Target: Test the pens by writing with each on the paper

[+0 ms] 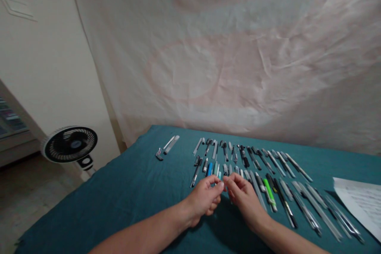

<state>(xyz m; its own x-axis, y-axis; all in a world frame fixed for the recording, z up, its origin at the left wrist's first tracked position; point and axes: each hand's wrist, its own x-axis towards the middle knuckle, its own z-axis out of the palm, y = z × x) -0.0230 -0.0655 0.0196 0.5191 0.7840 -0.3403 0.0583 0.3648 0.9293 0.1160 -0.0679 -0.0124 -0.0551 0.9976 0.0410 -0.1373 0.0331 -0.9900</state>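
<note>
My left hand point(204, 197) and my right hand point(243, 197) meet above the front row of pens, fingertips almost touching. Both are closed in a pinch; whatever sits between the fingertips is too small or hidden to name. Just beyond them lie a blue pen piece point(210, 169) and a black-and-clear pen point(196, 174), partly bordered by loose caps. Right of my right hand are a bright green pen point(270, 193) and a black pen point(285, 203). My hands cover part of the front row.
A back row of pens and caps point(244, 156) runs across the teal cloth point(125, 198). Several clear pen parts point(172, 144) lie apart at the far left. Printed paper point(361, 202) rests at the right edge. A fan point(71, 144) stands left of the table.
</note>
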